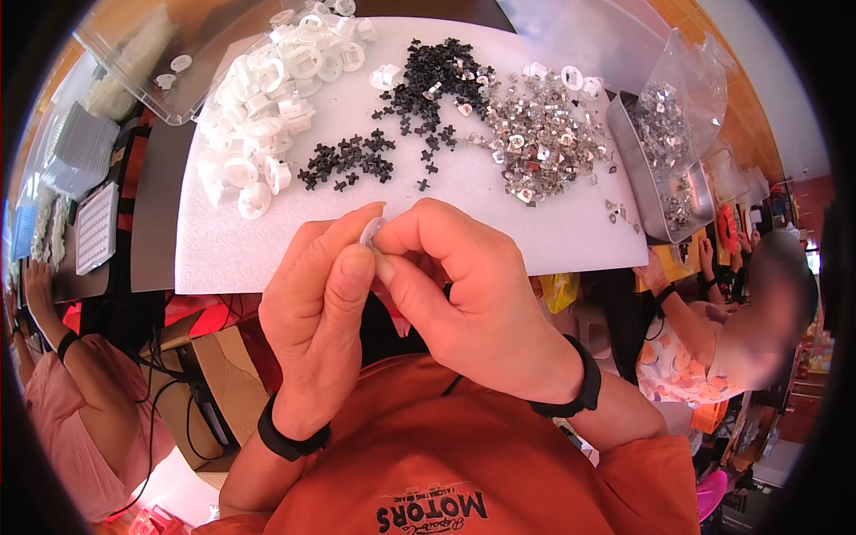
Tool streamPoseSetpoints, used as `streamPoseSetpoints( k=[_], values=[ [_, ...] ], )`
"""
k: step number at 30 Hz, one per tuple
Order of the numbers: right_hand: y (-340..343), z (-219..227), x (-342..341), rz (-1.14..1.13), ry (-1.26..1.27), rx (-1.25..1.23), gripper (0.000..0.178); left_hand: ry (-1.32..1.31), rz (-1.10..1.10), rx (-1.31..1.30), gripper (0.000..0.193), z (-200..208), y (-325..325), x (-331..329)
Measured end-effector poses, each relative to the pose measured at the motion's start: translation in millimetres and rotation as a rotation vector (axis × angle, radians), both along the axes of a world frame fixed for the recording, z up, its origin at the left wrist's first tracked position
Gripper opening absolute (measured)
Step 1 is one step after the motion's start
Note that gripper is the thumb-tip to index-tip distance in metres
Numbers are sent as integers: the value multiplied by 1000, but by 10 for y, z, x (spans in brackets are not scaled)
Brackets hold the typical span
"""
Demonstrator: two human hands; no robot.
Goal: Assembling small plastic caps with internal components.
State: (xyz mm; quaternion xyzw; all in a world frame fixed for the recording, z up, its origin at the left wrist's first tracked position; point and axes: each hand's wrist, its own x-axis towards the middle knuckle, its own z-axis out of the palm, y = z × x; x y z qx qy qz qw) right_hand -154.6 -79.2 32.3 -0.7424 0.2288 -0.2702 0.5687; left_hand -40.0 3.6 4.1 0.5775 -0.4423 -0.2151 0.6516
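Note:
Between my two hands, just above the near edge of a white foam sheet (553,236), is a small round white plastic part (371,232). My left hand (316,285) pinches it between thumb and fingers. From the other side my right hand (459,294) grips it with thumb and forefinger, the fingers curled. Most of the part is hidden by my fingertips. Beyond my hands lie a heap of white round plastic parts (254,125), a heap of black cross-shaped pieces (437,80) with a smaller group (348,160) nearer, and a pile of small shiny metal pieces (544,134).
A metal tray (635,152) with more metal pieces and a clear bag stands at the right. At the left are a clear plastic bin (134,53), stacked clear trays (78,147) and a white gridded tray (95,230). People sit on both sides; a cardboard box (232,383) is low left.

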Motion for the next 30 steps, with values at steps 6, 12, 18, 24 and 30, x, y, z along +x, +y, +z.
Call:
streamPoseSetpoints(
  k=[6,12,18,24,30],
  values=[
    [31,15,-9,-9,-30,30,2,-160,-3,6,30,56,16,20],
    [-216,141,-146,-31,106,-26,10,328,-46,58,31,42,22,36],
    [-819,347,-254,125,450,-643,18,496,-72,52,38,84,10,217],
    [-903,211,-64,261,536,-869,14,538,-110,71,37,59,26,226],
    [-835,129,52,304,550,-809,10,540,-108,75,36,60,24,220]
  ],
)
